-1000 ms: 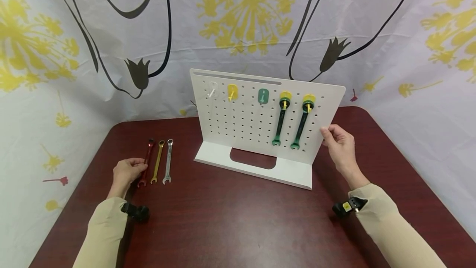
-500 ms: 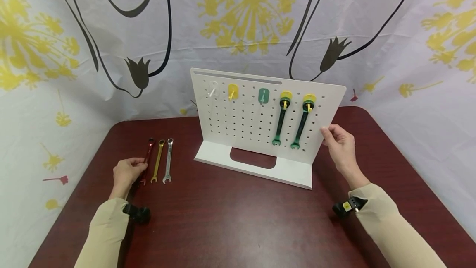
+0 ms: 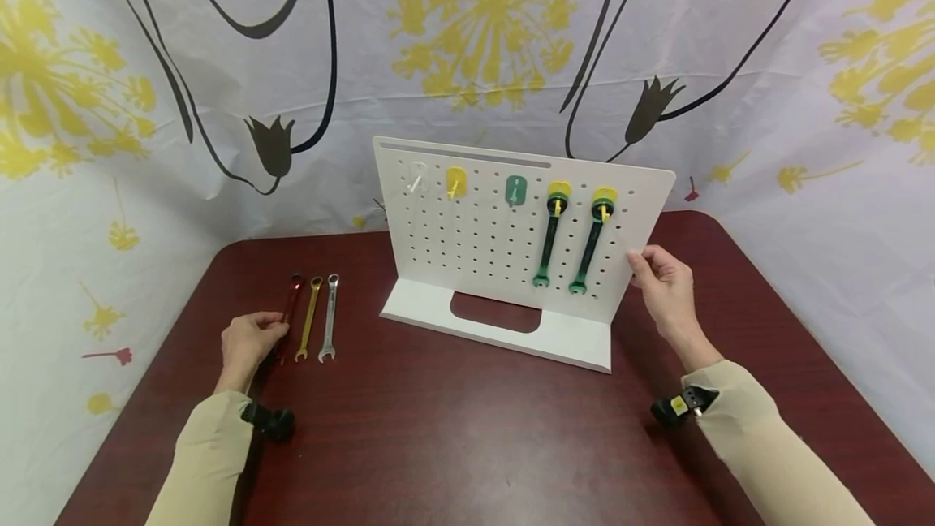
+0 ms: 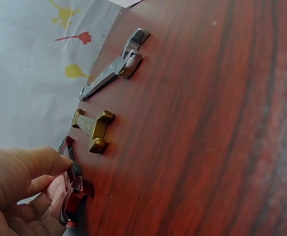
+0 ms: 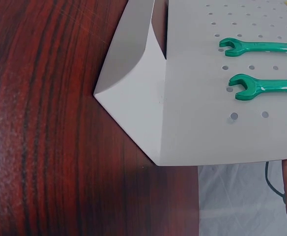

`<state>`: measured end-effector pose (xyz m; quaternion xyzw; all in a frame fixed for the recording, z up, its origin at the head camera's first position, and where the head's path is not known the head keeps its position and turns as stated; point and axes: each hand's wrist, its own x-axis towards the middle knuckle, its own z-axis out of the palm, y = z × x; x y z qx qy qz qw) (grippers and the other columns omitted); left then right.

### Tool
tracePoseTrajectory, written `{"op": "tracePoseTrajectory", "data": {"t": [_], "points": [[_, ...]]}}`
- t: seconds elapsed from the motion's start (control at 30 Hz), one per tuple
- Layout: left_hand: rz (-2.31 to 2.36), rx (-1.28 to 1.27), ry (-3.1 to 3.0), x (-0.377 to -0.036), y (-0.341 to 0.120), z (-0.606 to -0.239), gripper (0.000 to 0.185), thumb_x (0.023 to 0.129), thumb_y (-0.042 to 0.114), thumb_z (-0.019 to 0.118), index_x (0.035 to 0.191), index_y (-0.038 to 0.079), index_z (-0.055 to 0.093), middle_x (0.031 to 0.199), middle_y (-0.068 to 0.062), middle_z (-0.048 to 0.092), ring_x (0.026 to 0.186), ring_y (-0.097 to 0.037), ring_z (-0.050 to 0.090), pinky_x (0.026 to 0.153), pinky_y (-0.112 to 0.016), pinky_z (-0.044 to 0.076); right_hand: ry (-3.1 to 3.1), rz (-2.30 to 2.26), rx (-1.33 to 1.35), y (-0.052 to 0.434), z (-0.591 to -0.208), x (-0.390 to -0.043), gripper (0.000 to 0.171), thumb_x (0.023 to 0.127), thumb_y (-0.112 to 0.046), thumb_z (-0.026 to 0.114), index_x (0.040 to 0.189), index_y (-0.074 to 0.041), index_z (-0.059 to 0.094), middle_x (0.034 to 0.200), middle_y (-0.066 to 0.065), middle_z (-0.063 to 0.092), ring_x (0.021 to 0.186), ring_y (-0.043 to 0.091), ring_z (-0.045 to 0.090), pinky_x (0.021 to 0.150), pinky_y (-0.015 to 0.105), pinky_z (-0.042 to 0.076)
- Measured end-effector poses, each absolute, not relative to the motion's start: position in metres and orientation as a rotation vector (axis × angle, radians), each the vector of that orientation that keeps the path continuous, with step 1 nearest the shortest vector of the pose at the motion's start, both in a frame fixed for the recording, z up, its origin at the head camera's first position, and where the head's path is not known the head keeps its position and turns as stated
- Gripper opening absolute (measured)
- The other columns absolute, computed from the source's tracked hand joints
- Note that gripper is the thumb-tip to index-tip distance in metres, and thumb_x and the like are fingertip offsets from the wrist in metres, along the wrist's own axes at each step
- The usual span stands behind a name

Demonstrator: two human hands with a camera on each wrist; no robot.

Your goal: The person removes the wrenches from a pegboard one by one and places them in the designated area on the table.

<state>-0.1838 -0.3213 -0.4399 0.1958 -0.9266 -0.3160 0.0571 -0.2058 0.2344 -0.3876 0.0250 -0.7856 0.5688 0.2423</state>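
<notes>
My left hand [image 3: 248, 341] pinches a red combination wrench [image 4: 75, 196] between thumb and fingers at the table's left; part of it is hidden by the fingers. In the left wrist view its open end looks tipped on edge. Beside it lie a gold wrench [image 3: 309, 319] and a silver wrench [image 3: 330, 319], in a row. My right hand [image 3: 668, 291] grips the right edge of a white pegboard stand [image 3: 431, 292], thumb in front. Two green wrenches [image 3: 548, 250] [image 3: 587, 256] hang by their ring ends on yellow hooks there.
Left of the green wrenches, the pegboard bears a clear hook [image 3: 418, 177], a yellow hook [image 3: 456, 183] and a teal hook [image 3: 515, 191] with nothing hung on them. A patterned cloth [image 3: 482, 39] rises behind the dark red table [image 3: 467, 445].
The red wrench has turned in my left fingers, its open end going from flat to edge-on. My left hand has hardly shifted, and the right keeps its grip on the board.
</notes>
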Motion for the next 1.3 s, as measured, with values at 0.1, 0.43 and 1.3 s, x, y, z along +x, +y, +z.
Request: {"op": "tracePoseTrajectory", "data": {"t": [0.1,0.43,1.3], "points": [[-0.944,0.591,-2.813,-0.183,-0.321,-0.44,0.031,0.085,0.02,0.066,0.107,-0.003,0.068,0.093,-0.018,0.071,0.091,-0.034,0.058,0.075,-0.046,0.045,-2.148,1.554,0.063,0.24,-0.398,-0.213,0.021,0.093,-0.011,0.058,0.09,0.009,0.059,0.066,-0.008,0.055,0.057,0.002,0.047,0.06,0.011,0.05],[-0.943,0.597,-2.828,-0.183,-0.321,-0.439,0.03,0.086,0.021,0.067,0.107,0.0,0.068,0.093,-0.015,0.071,0.088,-0.032,0.06,0.073,-0.043,0.045,-2.15,1.541,0.062,0.24,-0.397,-0.214,0.021,0.093,-0.012,0.058,0.089,0.008,0.06,0.067,-0.011,0.056,0.058,0.003,0.05,0.059,0.011,0.05],[-1.737,-0.029,-2.177,-0.203,-0.162,-0.401,0.03,0.083,0.009,0.071,0.112,0.002,0.066,0.105,-0.02,0.068,0.084,-0.006,0.064,0.075,-0.013,0.051,-2.125,1.578,0.108,0.241,-0.398,-0.212,0.023,0.093,-0.013,0.058,0.088,0.01,0.058,0.072,-0.014,0.059,0.063,-0.001,0.052,0.062,0.011,0.051]]}}
